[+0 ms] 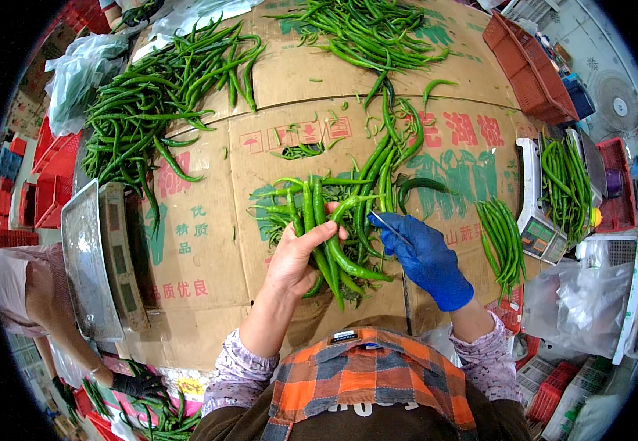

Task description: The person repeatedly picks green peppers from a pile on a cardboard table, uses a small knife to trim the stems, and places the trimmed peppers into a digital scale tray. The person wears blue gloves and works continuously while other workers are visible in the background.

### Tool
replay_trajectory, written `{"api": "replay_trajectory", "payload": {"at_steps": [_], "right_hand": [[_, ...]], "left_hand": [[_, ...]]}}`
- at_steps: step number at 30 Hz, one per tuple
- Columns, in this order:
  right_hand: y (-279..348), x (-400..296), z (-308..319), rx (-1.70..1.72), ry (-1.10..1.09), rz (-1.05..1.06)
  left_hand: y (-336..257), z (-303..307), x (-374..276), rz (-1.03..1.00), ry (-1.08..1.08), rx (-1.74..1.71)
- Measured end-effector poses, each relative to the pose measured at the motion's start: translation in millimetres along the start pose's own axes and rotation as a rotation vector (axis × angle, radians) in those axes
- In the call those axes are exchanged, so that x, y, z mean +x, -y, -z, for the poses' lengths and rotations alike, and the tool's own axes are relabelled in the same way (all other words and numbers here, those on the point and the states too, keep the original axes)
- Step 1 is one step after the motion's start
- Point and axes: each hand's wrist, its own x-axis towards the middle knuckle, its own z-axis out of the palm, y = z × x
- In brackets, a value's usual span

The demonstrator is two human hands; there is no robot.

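Observation:
My bare left hand [301, 251] grips a bunch of long green chili peppers [319, 220], its thumb across them. My right hand [426, 259], in a blue glove, is just to their right and holds a thin metal blade or rod [390, 227] that points up and left; its handle is hidden in the fist. Cut stem pieces [268, 218] and more peppers lie under and behind the bunch on flattened cardboard [197, 242]. A line of loose peppers [388, 160] runs up from between my hands, and a dark curved pepper [424, 184] lies just above my right hand.
Pepper heaps lie at the upper left [131, 121] and top [363, 33]. A neat bundle [501, 242] is beside a scale [542, 237] bearing peppers on the right. A red crate [528, 66] stands upper right, a metal-pan scale [90, 264] left. A co-worker's gloved hand [137, 384] touches peppers lower left.

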Motion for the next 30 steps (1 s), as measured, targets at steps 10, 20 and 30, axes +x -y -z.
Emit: {"api": "replay_trajectory", "payload": {"at_steps": [10,20,30], "right_hand": [[-93,38,25,-0.436,-0.435,0.03],[-131,40,68,-0.538,-0.241,-0.061],[4,31,45,-0.74,0.131,0.344]], "left_hand": [[5,16,3,0.034,0.033,-0.138],[5,11,3,-0.042,0.102,-0.171],[8,-4,5,0.028,0.081,0.202]]}}
